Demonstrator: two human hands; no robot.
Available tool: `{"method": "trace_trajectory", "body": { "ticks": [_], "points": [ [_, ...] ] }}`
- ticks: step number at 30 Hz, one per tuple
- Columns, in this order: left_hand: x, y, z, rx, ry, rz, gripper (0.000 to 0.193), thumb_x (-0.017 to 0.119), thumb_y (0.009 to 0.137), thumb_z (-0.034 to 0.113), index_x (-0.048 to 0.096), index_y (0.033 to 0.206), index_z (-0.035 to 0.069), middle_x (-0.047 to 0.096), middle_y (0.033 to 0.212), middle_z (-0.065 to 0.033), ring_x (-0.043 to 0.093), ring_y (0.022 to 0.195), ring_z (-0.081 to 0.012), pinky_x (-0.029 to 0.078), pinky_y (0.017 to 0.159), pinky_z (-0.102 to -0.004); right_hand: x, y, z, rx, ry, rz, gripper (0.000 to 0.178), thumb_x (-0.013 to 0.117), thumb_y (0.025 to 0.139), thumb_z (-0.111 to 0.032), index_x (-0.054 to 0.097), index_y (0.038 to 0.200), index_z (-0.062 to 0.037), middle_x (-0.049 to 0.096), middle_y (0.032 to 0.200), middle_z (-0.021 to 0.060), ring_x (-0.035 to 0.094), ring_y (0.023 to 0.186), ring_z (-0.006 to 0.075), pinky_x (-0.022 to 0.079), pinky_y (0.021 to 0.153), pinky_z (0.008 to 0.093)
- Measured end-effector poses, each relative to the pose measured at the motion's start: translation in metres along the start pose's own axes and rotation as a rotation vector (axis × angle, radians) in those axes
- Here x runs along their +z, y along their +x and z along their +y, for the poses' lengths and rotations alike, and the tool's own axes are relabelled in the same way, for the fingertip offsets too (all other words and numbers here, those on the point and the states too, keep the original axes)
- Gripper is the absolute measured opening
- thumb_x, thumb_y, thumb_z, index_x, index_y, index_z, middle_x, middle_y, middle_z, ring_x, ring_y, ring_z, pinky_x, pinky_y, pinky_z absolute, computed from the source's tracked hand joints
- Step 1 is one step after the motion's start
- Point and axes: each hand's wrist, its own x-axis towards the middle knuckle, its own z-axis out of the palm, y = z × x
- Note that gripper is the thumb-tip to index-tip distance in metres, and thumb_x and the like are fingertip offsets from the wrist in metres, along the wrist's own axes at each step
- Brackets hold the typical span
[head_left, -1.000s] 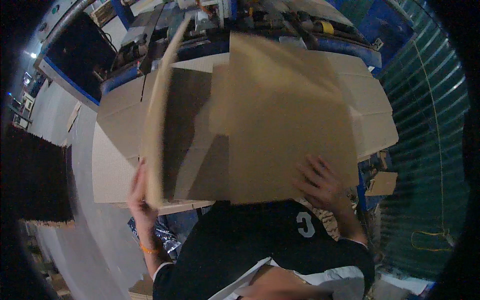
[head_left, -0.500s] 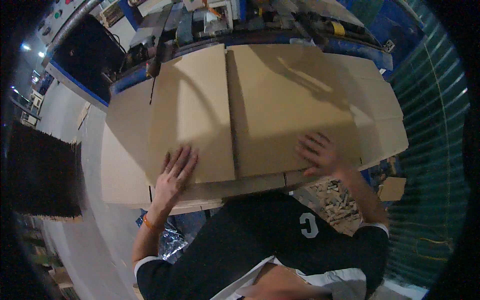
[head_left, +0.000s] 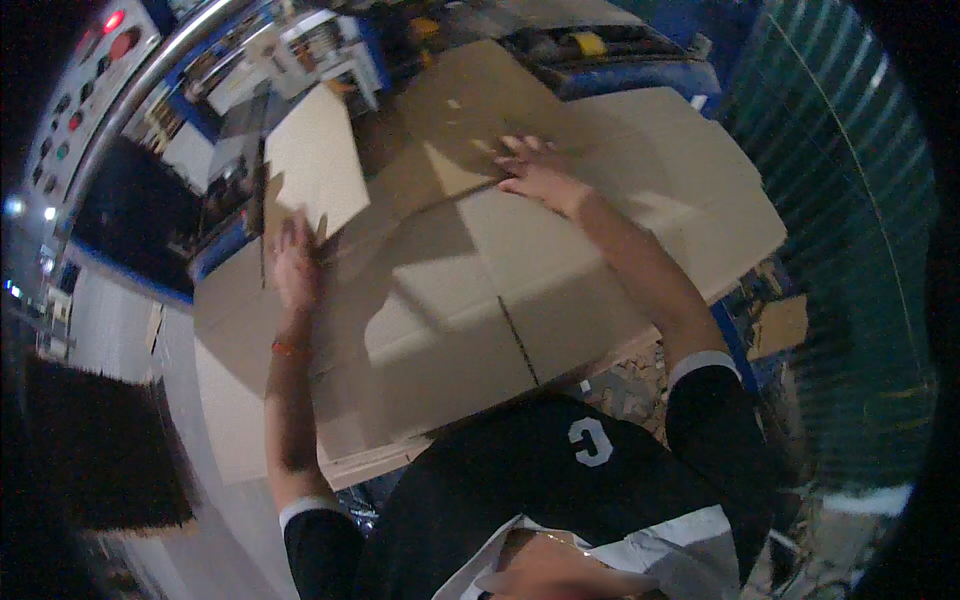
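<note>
A slotted sheet of brown cardboard (head_left: pixel 475 120) lies partly in the machine at the far side, its left flap (head_left: pixel 315 160) brightly lit. My left hand (head_left: pixel 295 262) rests at the near end of that flap, fingers stretched forward and somewhat blurred. On the sheet's near edge, right of the slot, lies my right hand (head_left: pixel 540 172), palm down with fingers spread. Under both forearms is a stack of flat cardboard sheets (head_left: pixel 440 330), the top one creased and with a dark slot line. Neither hand grips anything that I can see.
The machine's feed side (head_left: pixel 640 70) with dark rollers stands beyond the stack. At the upper left is a control panel (head_left: pixel 85 100) with buttons and a metal rail. A green corrugated wall (head_left: pixel 850 250) runs along the right. Cardboard scraps (head_left: pixel 640 385) cover the floor below.
Both hands have moved forward, away from my body. The slotted cardboard sheet has slid forward into the machine, uncovering the sheet beneath. The view has turned somewhat.
</note>
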Motion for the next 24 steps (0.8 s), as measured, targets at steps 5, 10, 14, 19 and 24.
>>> {"method": "trace_trajectory", "body": {
  "ticks": [5, 10, 14, 19, 24],
  "points": [
    [-0.054, -0.054, -0.02, -0.084, 0.037, 0.233, 0.068, 0.068, 0.077, 0.021, 0.035, 0.133, 0.001, 0.041, 0.133, -0.02, 0.042, 0.12, -0.0355, 0.036, 0.097, -0.0419, -0.026, -0.082, 0.028, 0.337, 0.124, 0.113, 0.052, 0.054, 0.083, -0.045, 0.049, 0.125, -0.0151, 0.046, 0.128, 0.0132, 0.041, 0.119, 0.0289, 0.034, 0.097, 0.042],
    [-0.113, -0.189, -0.061, -0.739, -0.006, 0.58, 0.067, 0.065, 0.079, 0.028, 0.036, 0.132, -0.001, 0.039, 0.134, -0.0209, 0.041, 0.121, -0.0345, 0.034, 0.099, -0.041, -0.018, -0.239, 0.109, 1.25, -0.035, 0.576, 0.061, 0.059, 0.08, -0.044, 0.046, 0.128, -0.0082, 0.052, 0.12, 0.0221, 0.05, 0.111, 0.0337, 0.039, 0.093, 0.0417],
    [-0.099, -0.249, -0.055, -1.238, -0.208, 0.64, 0.068, 0.061, 0.081, 0.036, 0.037, 0.132, -0.002, 0.038, 0.135, -0.0213, 0.04, 0.121, -0.0343, 0.033, 0.1, -0.0424, 0.024, -0.289, 0.147, 1.151, -0.465, 0.325, 0.068, 0.059, 0.081, -0.044, 0.042, 0.127, 0.0028, 0.054, 0.117, 0.0237, 0.052, 0.107, 0.0364, 0.04, 0.093, 0.0381],
    [-0.12, -0.242, -0.064, -1.135, 0.015, 0.696, 0.071, 0.057, 0.083, 0.046, 0.039, 0.131, -0.002, 0.035, 0.136, -0.0217, 0.04, 0.121, -0.034, 0.032, 0.101, -0.0441, 0.008, -0.274, 0.159, 1.178, 0.405, 0.863, 0.047, 0.06, 0.082, -0.026, 0.051, 0.12, -0.0001, 0.059, 0.111, 0.0145, 0.056, 0.101, 0.0235, 0.043, 0.087, 0.0333],
    [-0.192, -0.206, -0.07, -0.821, -0.44, 0.911, 0.073, 0.062, 0.082, 0.032, 0.028, 0.137, -0.002, 0.026, 0.143, -0.0202, 0.029, 0.13, -0.0285, 0.024, 0.106, -0.0392, -0.017, -0.27, 0.161, 1.126, 0.935, 1.436, 0.031, 0.061, 0.08, -0.013, 0.059, 0.108, 0.0003, 0.06, 0.107, 0.0112, 0.056, 0.096, 0.0225, 0.045, 0.079, 0.0346]
  ]
}}
